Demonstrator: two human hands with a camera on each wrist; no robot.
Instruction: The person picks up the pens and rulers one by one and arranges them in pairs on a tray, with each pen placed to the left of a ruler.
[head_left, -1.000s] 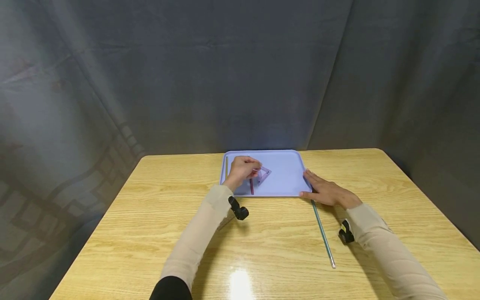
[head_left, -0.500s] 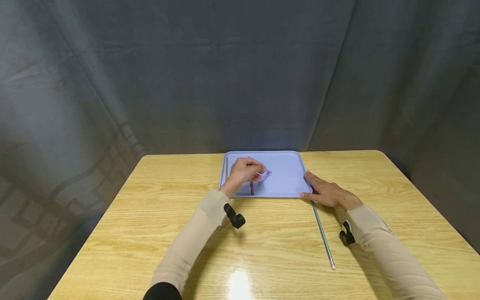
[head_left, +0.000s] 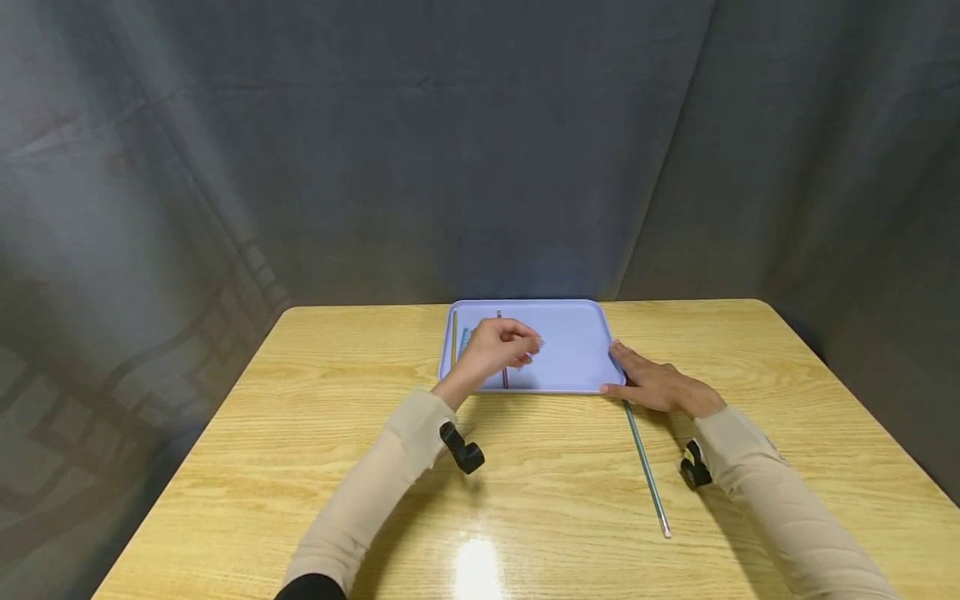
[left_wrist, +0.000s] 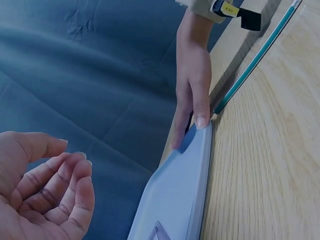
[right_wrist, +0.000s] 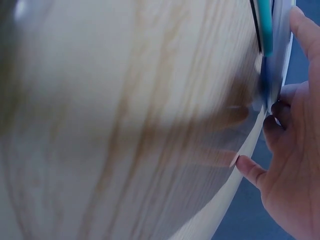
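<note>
On the wooden desk (head_left: 315,467) lies a pale blue tray (head_left: 573,329). A thin stick (head_left: 453,333) rests along its left edge, with a red stick (head_left: 503,375) further in. The left hand (head_left: 497,348) hovers over the tray's left half, fingers (left_wrist: 70,185) loosely curled and holding nothing in the left wrist view. A clear triangle (left_wrist: 159,231) lies on the tray just beneath. The right hand (head_left: 652,382) rests flat against the tray's right edge, fingers straight. Below it, a long green rod (head_left: 645,467) lies on the desk.
</note>
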